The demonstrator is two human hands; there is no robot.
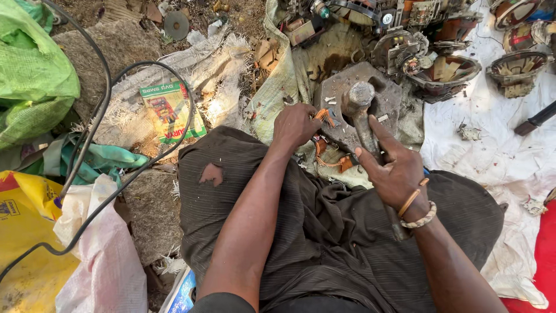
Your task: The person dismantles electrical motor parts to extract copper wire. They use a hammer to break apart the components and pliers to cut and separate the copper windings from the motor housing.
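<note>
My right hand (394, 171) grips the handle of a worn metal hammer (358, 103), whose head hovers over a flat grey metal block (387, 93). My left hand (295, 124) is closed on a small part with copper-orange wire (326, 117), pressed against the block's left edge. More orange wire scraps (339, 161) lie just below the block. Both forearms reach out over my dark striped trousers (324, 232). I wear a beaded bracelet and a thin bangle on the right wrist.
Several dismantled motor shells and metal parts (443, 72) lie beyond the block on a white cloth (492, 150). A black cable (98, 139) loops at left over sacks, near a green printed packet (171, 110), a green bag (32, 75) and a yellow bag (23, 232).
</note>
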